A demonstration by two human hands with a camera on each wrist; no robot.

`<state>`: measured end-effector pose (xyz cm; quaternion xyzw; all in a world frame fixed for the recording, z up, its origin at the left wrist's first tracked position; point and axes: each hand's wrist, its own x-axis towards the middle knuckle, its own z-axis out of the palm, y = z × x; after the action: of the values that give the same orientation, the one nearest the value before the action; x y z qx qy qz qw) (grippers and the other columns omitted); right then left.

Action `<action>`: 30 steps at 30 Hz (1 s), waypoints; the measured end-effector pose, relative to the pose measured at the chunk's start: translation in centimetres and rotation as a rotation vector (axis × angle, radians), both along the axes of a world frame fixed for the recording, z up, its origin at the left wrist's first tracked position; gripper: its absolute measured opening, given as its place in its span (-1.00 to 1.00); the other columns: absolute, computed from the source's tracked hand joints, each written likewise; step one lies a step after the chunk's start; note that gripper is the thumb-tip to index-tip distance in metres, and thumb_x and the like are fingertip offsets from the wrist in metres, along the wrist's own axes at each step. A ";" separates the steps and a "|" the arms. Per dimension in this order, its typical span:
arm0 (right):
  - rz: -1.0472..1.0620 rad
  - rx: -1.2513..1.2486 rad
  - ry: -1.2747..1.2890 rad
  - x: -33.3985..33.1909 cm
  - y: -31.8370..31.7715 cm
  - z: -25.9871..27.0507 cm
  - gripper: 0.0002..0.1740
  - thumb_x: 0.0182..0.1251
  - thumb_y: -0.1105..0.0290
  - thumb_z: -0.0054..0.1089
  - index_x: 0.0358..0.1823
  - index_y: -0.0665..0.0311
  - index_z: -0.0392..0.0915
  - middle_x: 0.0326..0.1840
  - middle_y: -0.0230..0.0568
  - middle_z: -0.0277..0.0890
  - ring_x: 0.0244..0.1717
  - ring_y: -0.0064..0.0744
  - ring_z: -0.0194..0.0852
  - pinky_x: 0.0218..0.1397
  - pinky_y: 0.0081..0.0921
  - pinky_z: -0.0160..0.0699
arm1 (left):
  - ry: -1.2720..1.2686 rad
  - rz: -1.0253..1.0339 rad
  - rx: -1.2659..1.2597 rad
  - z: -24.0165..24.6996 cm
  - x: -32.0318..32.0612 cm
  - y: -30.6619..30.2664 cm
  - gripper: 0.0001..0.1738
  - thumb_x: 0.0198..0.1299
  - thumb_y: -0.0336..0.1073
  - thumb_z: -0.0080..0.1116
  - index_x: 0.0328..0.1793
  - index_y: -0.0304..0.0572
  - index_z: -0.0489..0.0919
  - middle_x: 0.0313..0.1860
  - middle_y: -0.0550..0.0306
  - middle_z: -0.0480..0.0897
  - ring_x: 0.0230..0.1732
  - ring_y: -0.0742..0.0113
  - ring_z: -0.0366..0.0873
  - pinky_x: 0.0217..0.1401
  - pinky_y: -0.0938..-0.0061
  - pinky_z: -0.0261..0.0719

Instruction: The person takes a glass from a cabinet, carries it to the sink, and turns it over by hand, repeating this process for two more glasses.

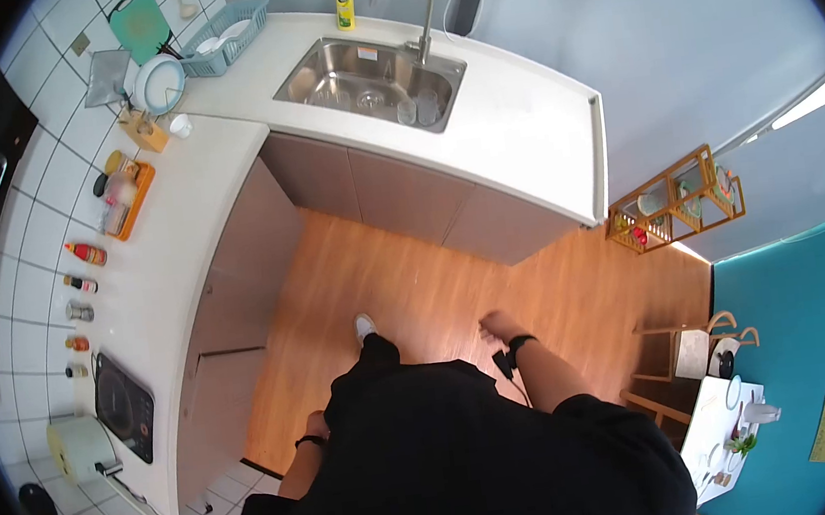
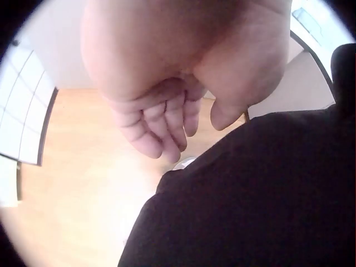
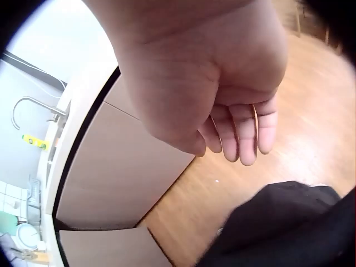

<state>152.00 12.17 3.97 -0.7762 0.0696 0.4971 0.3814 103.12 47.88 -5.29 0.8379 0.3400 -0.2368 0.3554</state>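
My left hand (image 1: 317, 426) hangs low beside the dark clothing, and the left wrist view shows its loosely bent fingers (image 2: 157, 125) with nothing in them. Off to the other side, my right hand (image 1: 503, 326) is held over the wooden floor (image 3: 300, 144), slightly blurred in the head view. Its fingers (image 3: 247, 136) are relaxed and hold nothing. Both hands are well away from the counter. Ahead, a steel sink (image 1: 313, 72) contains two clear glasses (image 1: 428, 107) at its right end, and a yellow bottle (image 1: 345, 5) stands behind it.
An L-shaped white counter (image 1: 530, 129) runs ahead and left. On its left arm are an orange tray (image 1: 137, 201), several condiment bottles (image 1: 86, 254) and a black cooktop (image 1: 125, 406). A blue dish rack (image 1: 252, 18) sits in the corner. At right stand a wooden shelf (image 1: 675, 220) and dining table (image 1: 711, 397).
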 end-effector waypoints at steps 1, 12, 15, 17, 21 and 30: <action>0.036 -0.037 0.012 0.0 0.2 -0.7 -0.76 0.41 0.34 0.10 -0.14 0.41 0.56 -0.33 -0.06 0.63 -0.44 -0.25 0.63 -0.41 -0.32 0.68 | -0.145 -0.144 0.039 -0.4 1.7 2.8 -0.74 0.08 -0.28 0.19 -0.17 -0.27 0.68 -0.19 -0.23 0.71 -0.19 -0.10 0.70 -0.12 0.15 0.68; -0.362 -0.165 0.292 2.1 5.9 -0.2 -0.82 0.38 0.34 0.11 -0.19 0.32 0.54 -0.34 -0.16 0.61 -0.42 -0.27 0.61 -0.42 -0.32 0.63 | -0.051 0.653 -0.403 5.7 27.1 28.8 -0.78 0.30 -0.28 0.04 -0.14 -0.30 0.56 -0.38 0.13 0.60 -0.38 0.31 0.59 -0.38 0.41 0.53; -0.304 -0.145 0.307 5.3 8.4 -2.7 -0.83 0.39 0.34 0.10 -0.30 0.28 0.55 -0.43 -0.22 0.56 -0.50 -0.32 0.55 -0.46 -0.35 0.60 | -0.232 0.538 -0.242 10.0 35.7 30.7 -0.78 0.29 -0.29 0.06 -0.12 -0.31 0.58 -0.35 0.11 0.63 -0.37 0.35 0.58 -0.34 0.43 0.54; -0.368 -0.062 0.364 8.1 8.8 -7.6 -0.80 0.38 0.32 0.13 -0.24 0.34 0.57 -0.40 -0.15 0.60 -0.50 -0.26 0.59 -0.46 -0.29 0.63 | -0.229 0.467 -0.162 14.4 41.3 30.5 -0.78 0.30 -0.29 0.07 -0.11 -0.31 0.59 -0.34 0.10 0.64 -0.36 0.36 0.58 -0.33 0.44 0.55; -0.382 -0.028 0.256 14.8 16.3 -2.9 -0.79 0.39 0.30 0.10 -0.21 0.32 0.55 -0.35 -0.19 0.61 -0.44 -0.29 0.61 -0.42 -0.32 0.63 | -0.409 0.282 -0.083 21.4 51.4 30.1 -0.79 0.33 -0.31 0.12 -0.04 -0.31 0.59 -0.31 0.15 0.63 -0.26 0.40 0.59 -0.17 0.49 0.55; -0.541 0.100 0.137 23.0 25.0 3.7 -0.70 0.36 0.33 0.07 -0.03 0.42 0.54 -0.22 -0.10 0.65 -0.33 -0.28 0.67 -0.33 -0.39 0.66 | -0.547 -0.154 -0.245 26.3 71.8 31.9 -0.78 0.32 -0.34 0.19 0.00 -0.32 0.59 -0.24 0.08 0.66 -0.19 0.38 0.58 -0.04 0.47 0.56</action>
<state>175.00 37.19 7.64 -0.6745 0.2752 0.4312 0.5324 174.91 79.82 21.05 0.8448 0.1359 -0.0679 0.5131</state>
